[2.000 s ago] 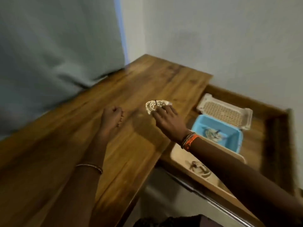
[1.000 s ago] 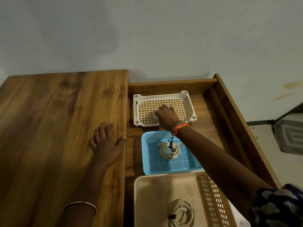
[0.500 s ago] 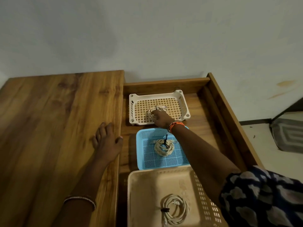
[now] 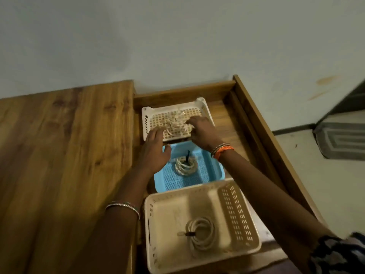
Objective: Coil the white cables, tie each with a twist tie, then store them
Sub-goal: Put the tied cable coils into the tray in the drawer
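Three baskets sit in a row inside a wooden drawer [image 4: 254,123] next to a brown wooden table [image 4: 65,155]. The far one is a white plastic basket with a grid bottom [image 4: 147,119]. A white cable [image 4: 175,123] lies in it, loose and spread out. The right hand [image 4: 200,131], with an orange band at the wrist, is on the near right part of this cable. The fingers bend down onto it, but I cannot tell if they grip it. The left hand [image 4: 155,153] is open with straight fingers. The fingertips touch the near left edge of the white basket.

The middle one is a blue plastic basket [image 4: 215,171]. In it lies a coiled white cable with a black tie sticking up [image 4: 185,165].

The near one is a big cream plastic basket [image 4: 233,210]. In it lies a round coil of white cable with a dark tie on its left side [image 4: 201,236].
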